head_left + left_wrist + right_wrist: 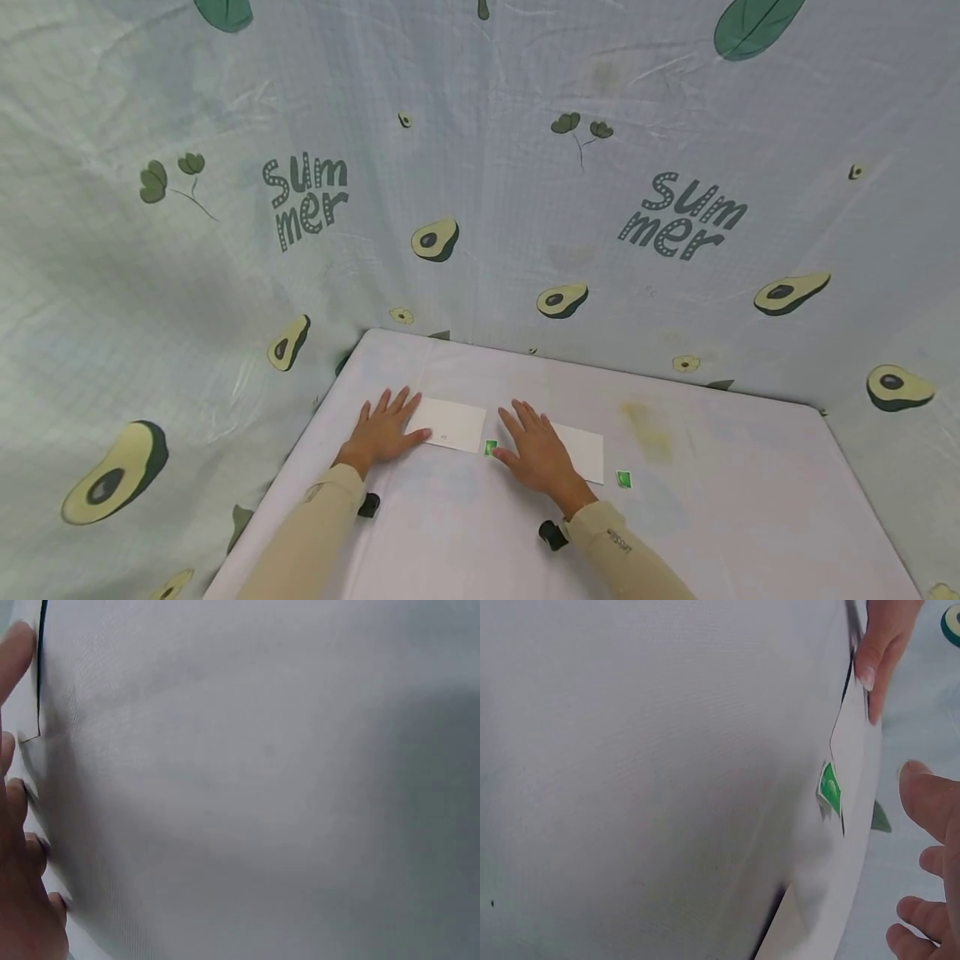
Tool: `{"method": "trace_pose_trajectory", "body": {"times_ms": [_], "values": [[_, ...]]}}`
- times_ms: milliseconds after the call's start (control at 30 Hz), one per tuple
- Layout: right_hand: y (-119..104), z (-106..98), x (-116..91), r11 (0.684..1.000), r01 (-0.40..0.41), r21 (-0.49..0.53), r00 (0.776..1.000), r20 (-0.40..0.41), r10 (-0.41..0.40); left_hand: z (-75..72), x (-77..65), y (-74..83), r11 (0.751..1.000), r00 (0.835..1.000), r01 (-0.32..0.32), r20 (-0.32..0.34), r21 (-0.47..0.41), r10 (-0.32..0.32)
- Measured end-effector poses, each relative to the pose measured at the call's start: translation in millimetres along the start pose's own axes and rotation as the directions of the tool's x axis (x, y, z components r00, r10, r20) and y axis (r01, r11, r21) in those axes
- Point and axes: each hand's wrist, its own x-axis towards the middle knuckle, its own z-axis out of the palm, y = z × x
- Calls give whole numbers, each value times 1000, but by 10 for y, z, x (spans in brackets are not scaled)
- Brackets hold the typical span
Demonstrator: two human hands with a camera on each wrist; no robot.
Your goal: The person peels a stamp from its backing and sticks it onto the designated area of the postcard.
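Two blank-looking white cards or envelopes lie flat on the table. My left hand (382, 433) has its fingers spread at the left end of the left white card (456, 423), with the thumb over its lower left corner; a tiny faint mark shows near that thumb. In the left wrist view, the thumb (15, 656) lies across this card's edge. My right hand (536, 450), fingers extended, covers the left part of the right white card (587, 454) and holds nothing. A small green stamp-like piece (491, 447) sits between the left card and my right thumb.
Another small green stamp-like piece (624, 479) lies right of the right card. The pale table (750, 500) has a yellowish stain (648, 429). Behind and beside it hangs a cloth (495, 183) printed with avocados. Black wrist devices (553, 535) show below both sleeves.
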Motion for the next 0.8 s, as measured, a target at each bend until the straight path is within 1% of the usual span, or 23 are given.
{"method": "trace_pose_trajectory", "body": {"times_ms": [100,333,500,600,800], "values": [[-1,4,14,1000,4,30,1000,-9,-3,9,15,4,1000,1000,5,8,10,-5],[27,102,100,994,-27,107,1000,-12,29,3,25,14,1000,1000,14,15,2,-14],[23,183,166,984,-39,173,999,-28,44,9,12,6,1000,1000,18,15,0,-18],[21,217,206,976,-60,208,997,-36,69,15,13,-5,1000,1000,17,17,2,-17],[-3,267,276,969,-94,227,992,-60,110,6,7,-4,1000,1000,20,16,-1,-20]]}}
